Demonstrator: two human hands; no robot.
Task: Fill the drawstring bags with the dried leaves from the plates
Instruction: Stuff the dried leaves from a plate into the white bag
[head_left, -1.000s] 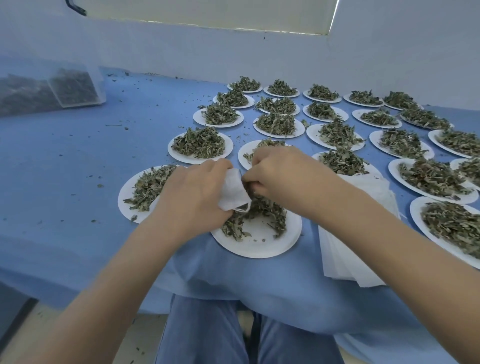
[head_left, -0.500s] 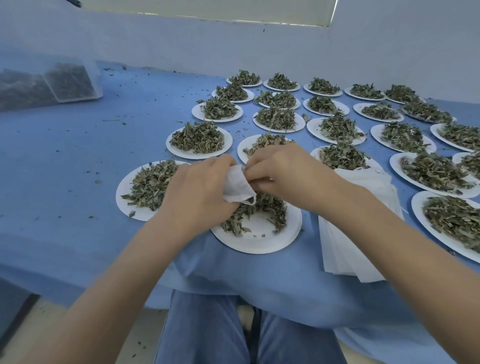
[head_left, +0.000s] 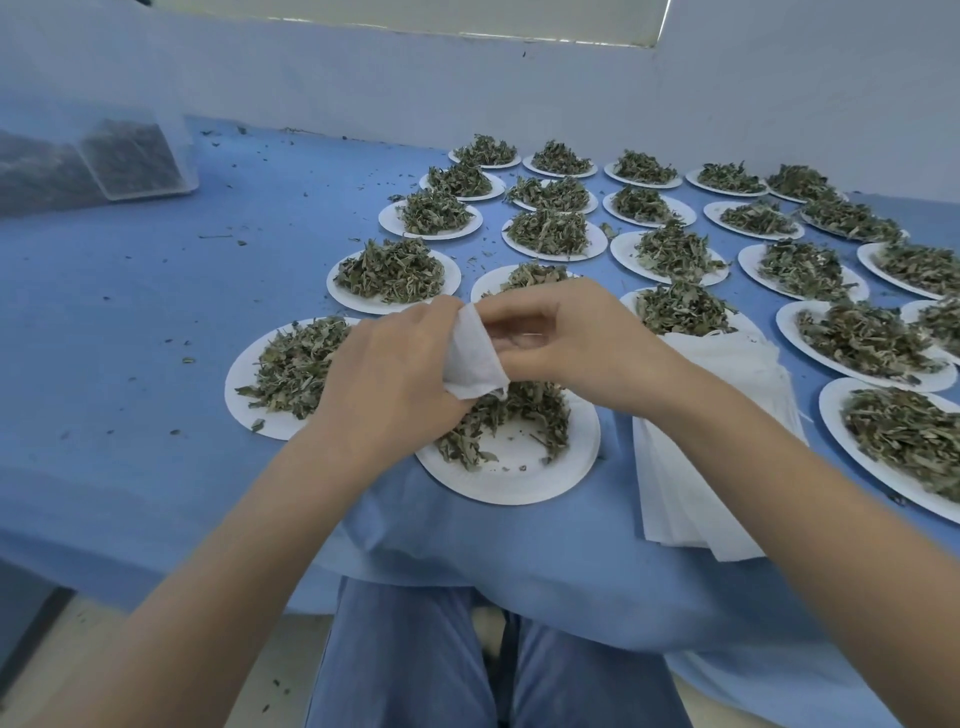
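1. Landmark: the near white paper plate (head_left: 511, 480), sitting at the front edge of the blue cloth-covered table (head_left: 130, 322) directly ahead of me. All positions below are referenced to it.
2. Far left of the plate, toward the back wall: a clear plastic tub (head_left: 137, 161) holding dark dried material. Details blurred.
3. Just left of the plate, nearly touching it: a second white paper plate (head_left: 244, 387) heaped with dried green leaves.
4. My left hand (head_left: 387, 382) hangs over the landmark plate's left rim. Fingers curled, gripping a small white fabric drawstring bag (head_left: 475, 358) along its left side.
5. The bag is held in the air above the plate's far half, its lower corner just over the leaves.
6. On the plate: a thinned ring of dried green leaves (head_left: 524, 415) along the far and left portions; the near part is bare paper with a few crumbs.
7. My right hand (head_left: 576, 345) is above the plate's far right. Thumb and fingertips pinched at the bag's upper right edge; remaining fingers curled. I cannot tell whether it holds leaves or only fabric.
8. Right of the plate, touching my right forearm: a stack of flat white empty bags (head_left: 691, 499) overhanging the table edge.
9. Behind and right of the plate: rows of further leaf-heaped white paper plates (head_left: 556, 231) reaching toward the wall.
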